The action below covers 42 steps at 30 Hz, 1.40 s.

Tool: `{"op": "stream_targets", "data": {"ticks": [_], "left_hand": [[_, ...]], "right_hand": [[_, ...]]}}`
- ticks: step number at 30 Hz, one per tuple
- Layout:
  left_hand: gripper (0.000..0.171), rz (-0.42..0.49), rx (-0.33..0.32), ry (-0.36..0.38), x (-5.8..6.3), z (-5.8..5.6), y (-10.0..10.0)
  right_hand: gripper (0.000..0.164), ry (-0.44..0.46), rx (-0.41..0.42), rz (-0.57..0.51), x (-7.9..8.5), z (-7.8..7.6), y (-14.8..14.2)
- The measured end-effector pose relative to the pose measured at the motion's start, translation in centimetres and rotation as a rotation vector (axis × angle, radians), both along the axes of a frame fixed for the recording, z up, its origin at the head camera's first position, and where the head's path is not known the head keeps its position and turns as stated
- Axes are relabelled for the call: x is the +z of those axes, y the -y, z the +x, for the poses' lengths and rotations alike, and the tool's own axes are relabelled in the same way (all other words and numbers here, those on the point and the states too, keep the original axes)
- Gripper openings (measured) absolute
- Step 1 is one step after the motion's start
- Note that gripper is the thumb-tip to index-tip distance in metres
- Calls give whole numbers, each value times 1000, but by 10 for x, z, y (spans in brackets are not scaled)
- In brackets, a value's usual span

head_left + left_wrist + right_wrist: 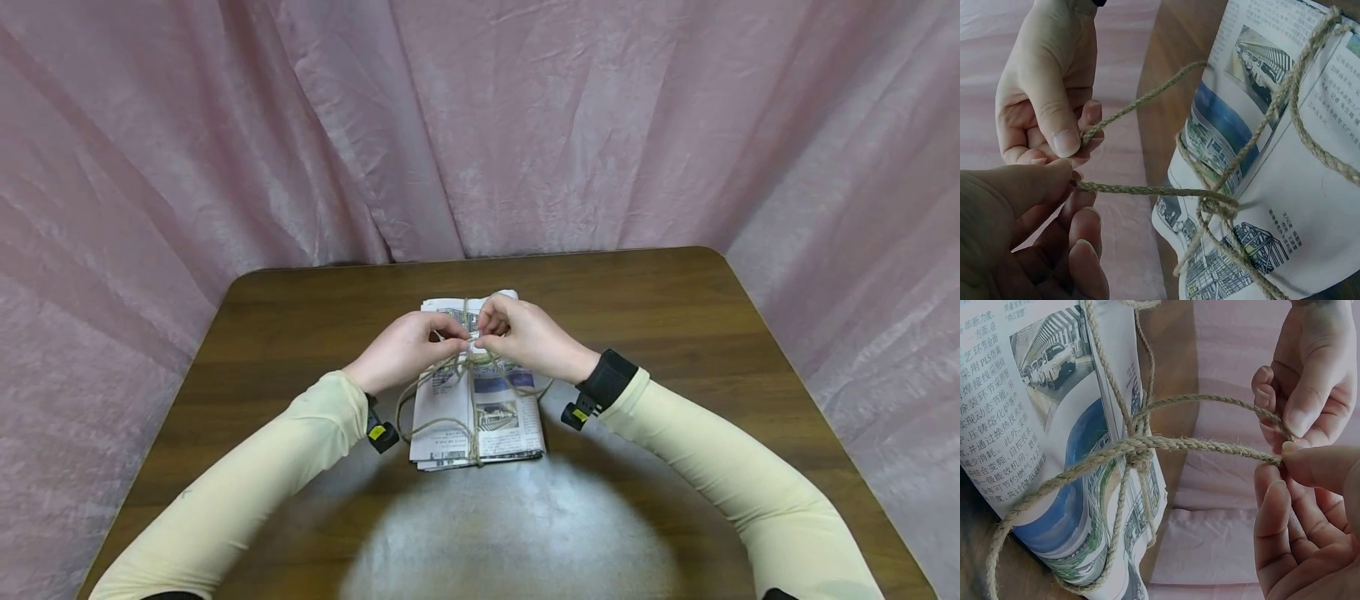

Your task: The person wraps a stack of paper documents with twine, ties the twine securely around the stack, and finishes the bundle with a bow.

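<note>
A folded bundle of newspapers [442,404] lies on the table, bound lengthwise and across with brown twine [1141,189]. Over its far half, my left hand [405,348] pinches one twine strand between thumb and forefinger. Close beside it, my right hand [536,340] pinches another strand [1222,449] the same way. The fingertips of both hands nearly meet above the bundle. From the twine crossing [1140,450] on the paper, both strands run up to the fingers. The gripped twine tips are mostly hidden by the thumbs.
The brown wooden table [300,317] has a rounded far edge. Pink curtains [540,125] hang behind and at both sides. A loose loop of twine [402,412] sticks out past the bundle's left edge. Bright light reflects off the table's near part.
</note>
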<state>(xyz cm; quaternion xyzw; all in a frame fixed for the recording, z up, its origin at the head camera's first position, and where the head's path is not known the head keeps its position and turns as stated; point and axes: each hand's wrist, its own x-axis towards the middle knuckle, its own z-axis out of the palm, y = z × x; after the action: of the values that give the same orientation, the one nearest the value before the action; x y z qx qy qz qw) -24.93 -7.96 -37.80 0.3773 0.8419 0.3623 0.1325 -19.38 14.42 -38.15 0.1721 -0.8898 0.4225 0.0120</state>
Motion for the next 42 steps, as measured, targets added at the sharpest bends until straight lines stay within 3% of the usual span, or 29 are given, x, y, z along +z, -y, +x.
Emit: {"op": "stream_targets", "data": {"ticks": [4,7,11,15,20,26,31,35,42], "left_hand": [[11,-24,22,-22,1,-3,0],[13,-27,42,-21,1,-6,3],[16,-21,67,-1,0,-8,10],[18,-18,88,7,-2,-9,13],[16,-19,101,-14,-6,-10,14],[20,-25,97,17,-10,-10,18],[26,-39,93,65,-14,-10,21],[16,-10,81,89,-15,-10,22],[12,-13,33,86,-15,-11,28]], "right_hand": [[14,-68,-26,26,-1,1,0],[6,-152,-35,92,-1,11,2],[3,-221,109,296,-10,35,17],[8,-234,255,533,-34,53,38],[23,-271,185,677,-57,61,53],[31,-255,63,690,-64,57,54],[13,-238,111,685,-66,54,53],[10,-258,114,633,-66,55,53],[6,-209,104,474,-47,59,44]]}}
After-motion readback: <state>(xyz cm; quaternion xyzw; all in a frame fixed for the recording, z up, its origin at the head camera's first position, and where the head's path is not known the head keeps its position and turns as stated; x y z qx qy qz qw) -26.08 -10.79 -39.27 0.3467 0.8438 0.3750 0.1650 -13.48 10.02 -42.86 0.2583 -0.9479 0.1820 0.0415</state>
